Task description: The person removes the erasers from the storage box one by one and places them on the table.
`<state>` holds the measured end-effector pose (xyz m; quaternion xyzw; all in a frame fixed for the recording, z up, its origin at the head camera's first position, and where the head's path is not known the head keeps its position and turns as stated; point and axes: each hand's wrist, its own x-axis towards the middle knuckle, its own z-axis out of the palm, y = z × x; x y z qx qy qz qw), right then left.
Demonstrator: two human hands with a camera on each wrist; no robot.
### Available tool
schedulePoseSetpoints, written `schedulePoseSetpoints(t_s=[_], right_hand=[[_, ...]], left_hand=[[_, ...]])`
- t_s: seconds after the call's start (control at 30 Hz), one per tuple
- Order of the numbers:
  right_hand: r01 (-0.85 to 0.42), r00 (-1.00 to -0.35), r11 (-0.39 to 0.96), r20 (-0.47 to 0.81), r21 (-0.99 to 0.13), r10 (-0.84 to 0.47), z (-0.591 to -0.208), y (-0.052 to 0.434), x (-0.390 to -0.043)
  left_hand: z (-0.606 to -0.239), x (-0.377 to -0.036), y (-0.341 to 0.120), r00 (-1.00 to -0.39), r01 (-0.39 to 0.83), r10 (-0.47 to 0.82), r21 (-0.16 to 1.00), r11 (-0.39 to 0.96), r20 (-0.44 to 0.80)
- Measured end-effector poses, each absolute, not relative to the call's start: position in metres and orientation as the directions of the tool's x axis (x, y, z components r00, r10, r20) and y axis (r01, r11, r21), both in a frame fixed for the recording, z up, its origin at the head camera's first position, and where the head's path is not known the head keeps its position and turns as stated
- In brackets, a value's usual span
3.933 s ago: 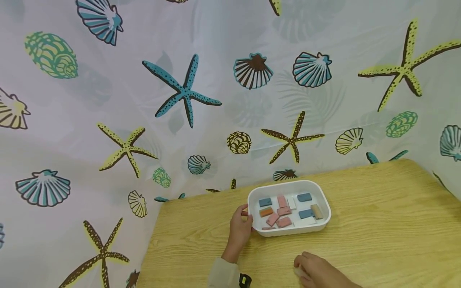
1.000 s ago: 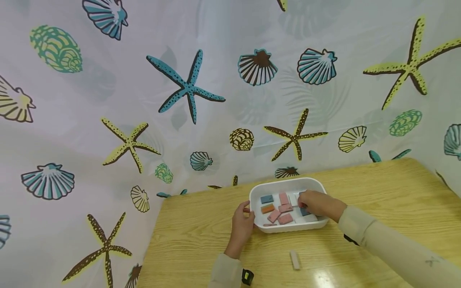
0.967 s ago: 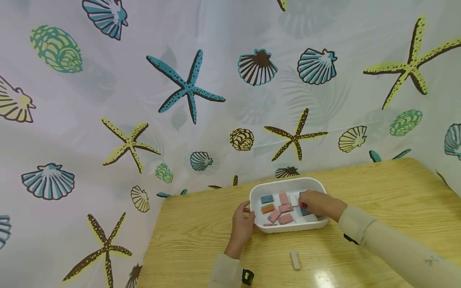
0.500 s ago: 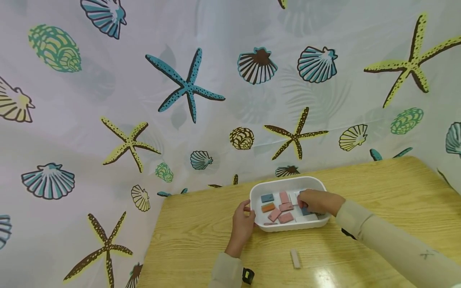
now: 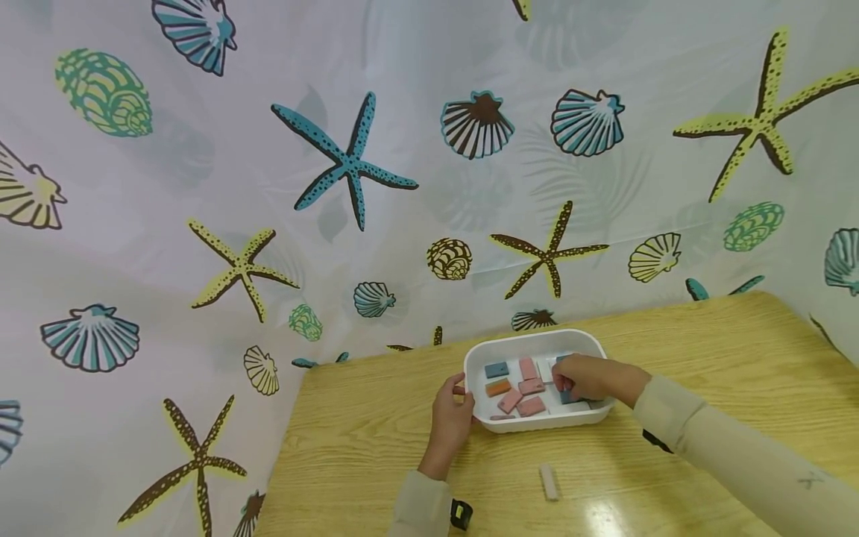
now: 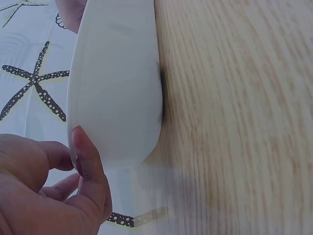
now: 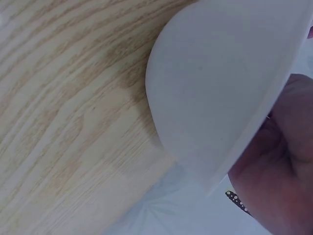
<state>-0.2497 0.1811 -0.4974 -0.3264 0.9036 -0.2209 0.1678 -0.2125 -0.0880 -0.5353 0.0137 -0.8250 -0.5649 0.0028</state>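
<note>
Our right hand [image 5: 585,377] fingers are curling onto a blue block [image 5: 569,396], lower right in the tray [image 5: 537,340]; whether they're pinching it, we cannot tell. Our left hand [image 5: 451,419] is gripping the rim, steadying it on the desk [image 5: 725,358]. We're lifting straight, avoiding neighbours.

Head view looks down from above and behind, table [image 5: 705,358] low at five o'clock. Left wrist view sits right against the white tray [image 6: 115,83], outer wall filling nine to twelve o'clock. Right wrist view hugs the tray's other end at two o'clock. All three share tray and tabletop.
</note>
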Motion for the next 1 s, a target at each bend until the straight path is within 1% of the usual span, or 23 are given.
schedulePoseSetpoints(t_s=[0.2, 0.4, 0.6, 0.8, 1.0], right_hand=[[-0.504, -0.765, 0.704, -0.120, -0.500, -0.632, -0.496, 0.183, -0.247], [-0.507, -0.790, 0.701, -0.054, -0.502, -0.610, -0.481, 0.182, -0.248], [-0.565, -0.769, 0.634, 0.058, -0.528, -0.636, -0.468, 0.183, -0.244], [-0.513, -0.781, 0.578, 0.066, -0.635, -0.621, -0.454, 0.182, -0.227], [-0.387, -0.812, 0.524, 0.011, -0.759, -0.584, -0.445, 0.180, -0.207]], left_hand=[[-0.536, -0.212, -0.088, -1.000, -0.018, -0.019, 0.935, 0.354, -0.013], [-0.533, -0.211, -0.087, -1.000, -0.023, -0.025, 0.930, 0.367, -0.015], [-0.533, -0.211, -0.087, -1.000, -0.020, -0.021, 0.929, 0.369, -0.013], [-0.535, -0.211, -0.087, -1.000, -0.014, -0.016, 0.930, 0.366, -0.008], [-0.538, -0.214, -0.088, -1.000, -0.024, -0.027, 0.931, 0.364, -0.015]])
